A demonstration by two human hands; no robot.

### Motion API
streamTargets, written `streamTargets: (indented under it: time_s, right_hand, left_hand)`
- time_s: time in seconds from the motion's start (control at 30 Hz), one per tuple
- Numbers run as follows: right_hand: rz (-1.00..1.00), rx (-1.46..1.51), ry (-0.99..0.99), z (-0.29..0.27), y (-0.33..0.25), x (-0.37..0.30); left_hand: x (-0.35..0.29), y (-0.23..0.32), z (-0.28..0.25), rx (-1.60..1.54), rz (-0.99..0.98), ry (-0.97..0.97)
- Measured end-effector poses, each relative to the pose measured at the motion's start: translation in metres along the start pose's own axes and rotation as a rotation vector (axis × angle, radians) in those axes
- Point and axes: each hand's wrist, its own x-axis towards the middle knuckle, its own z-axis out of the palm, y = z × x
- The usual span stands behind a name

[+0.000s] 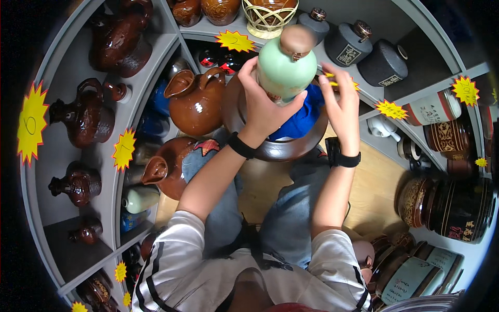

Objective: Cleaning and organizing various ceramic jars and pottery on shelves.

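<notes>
Right now, one pale green ceramic bottle (285, 70) with one brown stopper (297, 40) is in the far middle, clasped by the left hand (264, 104), thumb along its near side and fingers clamped around its left. The right hand (340, 106) is just right of it, fingers spread apart; whether any fingertip touches the bottle, I cannot tell. Each wrist has one black band, two in all. Below the bottle are one blue cloth (305, 117) and one wide brown vessel (275, 152); contact between bottle and cloth is unclear. Two brown pitchers (196, 112) stand left of the vessel, one farther than the other. Four dark brown jugs (89, 125) line the left shelf. Three dark grey bottles (383, 65) sit far right of the green one. Farther left are two brown jars (221, 11) and one woven basket (264, 34).
</notes>
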Motion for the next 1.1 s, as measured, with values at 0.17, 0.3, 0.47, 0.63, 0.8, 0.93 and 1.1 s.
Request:
streamTargets:
  time_s: [0.17,0.3,0.47,0.63,0.8,0.93,1.1]
  right_hand:
    - [-0.237,0.506,0.11,0.004,-0.038,-0.002]
    - [-0.297,0.53,0.027,0.017,-0.048,-0.005]
    - [-0.304,0.619,0.046,0.019,-0.041,-0.005]
    - [-0.243,0.687,0.085,0.02,-0.037,-0.005]
    - [-0.214,0.782,0.032,0.02,-0.039,-0.004]
    - [-0.21,0.747,0.05,0.022,-0.04,-0.002]
    - [-0.158,0.738,0.077,0.027,-0.045,-0.001]
  left_hand:
    - [-0.006,-0.008,0.003,0.061,0.056,0.113]
    - [-0.012,-0.004,0.007,0.205,0.165,0.191]
    - [-0.008,0.005,0.005,0.205,0.234,0.167]
    - [-0.006,0.009,-0.002,0.212,0.163,0.009]
    - [-0.008,0.007,-0.001,0.183,0.188,0.062]
    - [-0.007,0.009,-0.001,0.185,0.201,0.063]
    - [-0.006,0.009,-0.003,0.203,0.187,0.065]
